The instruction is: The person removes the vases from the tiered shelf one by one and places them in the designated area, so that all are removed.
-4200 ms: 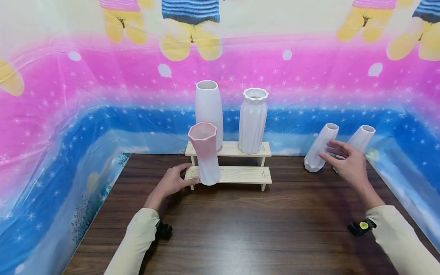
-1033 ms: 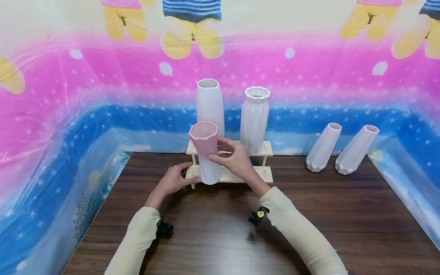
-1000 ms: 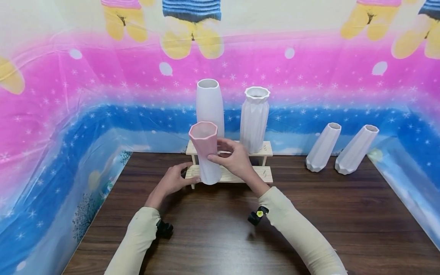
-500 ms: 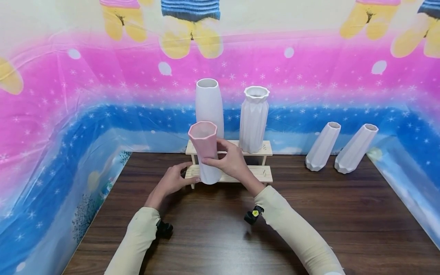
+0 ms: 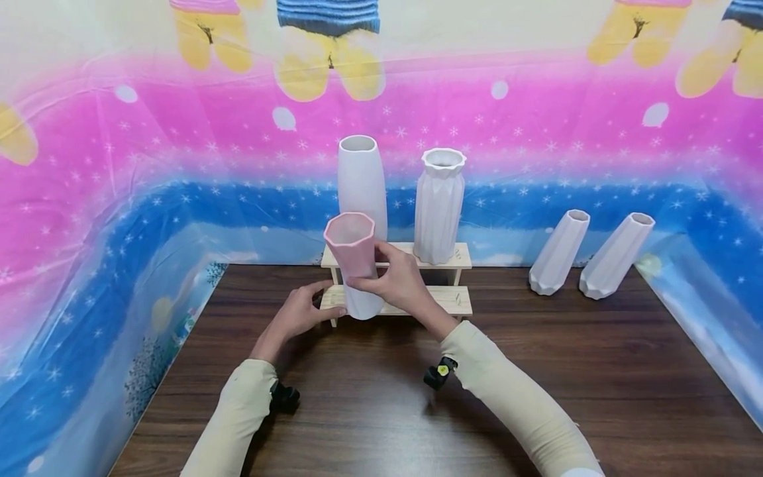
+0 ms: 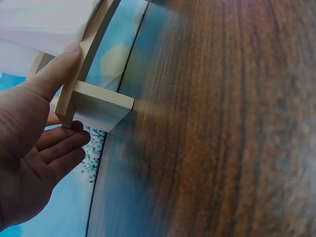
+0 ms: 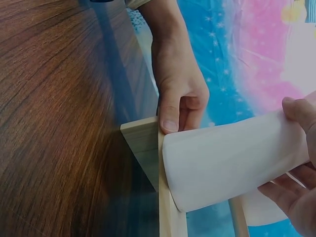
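1. Moved the right hand [image 5: 398, 277], since about four seconds ago, from beside the slim white vases [image 5: 559, 255] at the right of the frame to the pink-and-white vase [image 5: 355, 258] just left of centre; tipped that vase very slightly towards the viewer in the last half second (judging by the rim).
2. Gripping the pink-and-white vase firmly in the right hand, with thumb across the near side at mid-height and fingers round the back from the right.
3. Resting at its base on the left part of the lower shelf of the wooden stand [image 5: 426, 300], close to the front edge; cannot tell full contact from a slight lift.
4. Pointing mouth-up and a little to the upper left, with a steep long axis running down to the lower right; lying crosswise in the right wrist view, base to the left.
5. Holding the left end of that same shelf with the left hand [image 5: 297, 313], thumb on top near the vase's base, fingers curled past the end.
6. Upright on the upper shelf, behind: a tall smooth white vase [image 5: 362, 182] at left, a fluted white vase [image 5: 440, 212] at right.
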`<state>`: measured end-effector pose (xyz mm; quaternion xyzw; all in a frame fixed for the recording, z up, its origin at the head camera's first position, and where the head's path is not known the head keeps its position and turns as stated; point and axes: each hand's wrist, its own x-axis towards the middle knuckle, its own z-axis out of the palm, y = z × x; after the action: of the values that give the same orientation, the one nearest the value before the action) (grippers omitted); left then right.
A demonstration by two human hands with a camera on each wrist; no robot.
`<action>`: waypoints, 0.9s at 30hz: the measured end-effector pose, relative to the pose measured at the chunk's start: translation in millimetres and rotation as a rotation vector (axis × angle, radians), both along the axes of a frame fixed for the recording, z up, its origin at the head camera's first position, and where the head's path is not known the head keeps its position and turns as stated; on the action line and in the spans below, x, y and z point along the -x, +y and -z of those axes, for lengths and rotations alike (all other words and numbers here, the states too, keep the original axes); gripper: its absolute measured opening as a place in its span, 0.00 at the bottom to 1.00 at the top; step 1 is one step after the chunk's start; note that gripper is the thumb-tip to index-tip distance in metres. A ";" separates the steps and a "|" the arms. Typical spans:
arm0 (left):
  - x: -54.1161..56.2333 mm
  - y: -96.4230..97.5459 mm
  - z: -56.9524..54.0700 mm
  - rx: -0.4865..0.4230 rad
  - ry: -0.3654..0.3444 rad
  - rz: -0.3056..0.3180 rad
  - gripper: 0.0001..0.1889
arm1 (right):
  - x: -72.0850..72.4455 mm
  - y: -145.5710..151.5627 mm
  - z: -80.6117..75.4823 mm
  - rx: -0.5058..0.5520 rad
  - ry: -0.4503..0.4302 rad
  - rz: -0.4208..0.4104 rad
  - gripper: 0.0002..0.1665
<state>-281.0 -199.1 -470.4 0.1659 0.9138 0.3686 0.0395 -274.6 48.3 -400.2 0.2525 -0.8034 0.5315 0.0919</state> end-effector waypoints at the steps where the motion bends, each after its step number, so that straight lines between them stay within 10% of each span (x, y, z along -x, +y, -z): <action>1: 0.2 0.2 -0.1 0.000 -0.001 -0.001 0.44 | -0.2 0.0 -0.3 0.000 -0.001 0.000 0.41; 27: 1.4 2.5 -0.7 0.027 -0.036 -0.037 0.46 | -17.3 39.0 -12.9 0.053 -0.002 0.077 0.37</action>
<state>-282.4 -196.6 -469.6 0.1415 0.9207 0.3600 0.0513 -257.3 87.3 -387.3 0.2181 -0.7982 0.5489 0.1182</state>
